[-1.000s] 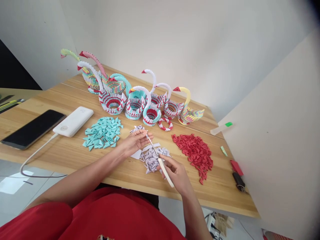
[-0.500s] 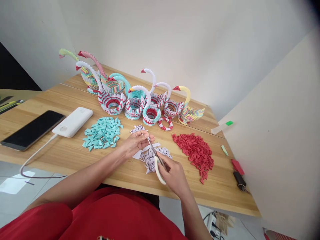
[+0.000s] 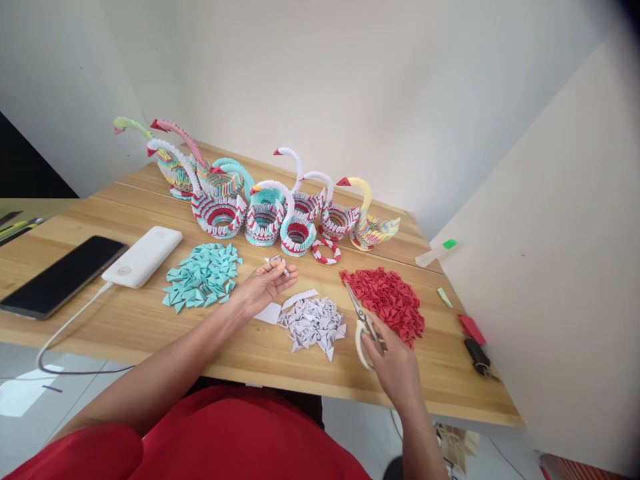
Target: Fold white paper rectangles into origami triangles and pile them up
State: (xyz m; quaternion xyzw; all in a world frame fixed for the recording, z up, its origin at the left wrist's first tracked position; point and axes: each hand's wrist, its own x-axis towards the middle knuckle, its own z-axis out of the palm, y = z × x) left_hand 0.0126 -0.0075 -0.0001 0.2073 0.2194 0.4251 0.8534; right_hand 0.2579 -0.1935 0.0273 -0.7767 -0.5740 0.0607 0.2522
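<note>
My left hand (image 3: pixel 261 288) is closed in a pinch on a small folded white paper piece (image 3: pixel 287 271), above the table between the teal and white piles. In my right hand (image 3: pixel 397 365) are white-handled scissors (image 3: pixel 356 304), their blades pointing away over the near edge of the red pile. A pile of folded white paper pieces (image 3: pixel 313 325) lies between the hands. Beside it are a flat white paper (image 3: pixel 270 313) and a white strip (image 3: pixel 300 298). Several more white pieces (image 3: pixel 271 259) show partly behind my left fingers.
Folded teal pieces (image 3: pixel 204 277) lie left, folded red pieces (image 3: pixel 393 300) right. Several paper swans (image 3: pixel 220 217) and a red-and-white ring (image 3: pixel 326 252) stand behind. A phone (image 3: pixel 60 277) and a cabled power bank (image 3: pixel 143 257) sit left; keys (image 3: pixel 479 358) lie at the right edge.
The scissors have moved right and away from the white piece, carried by my right hand. My left hand keeps its pinch in about the same place. The camera view has shifted slightly.
</note>
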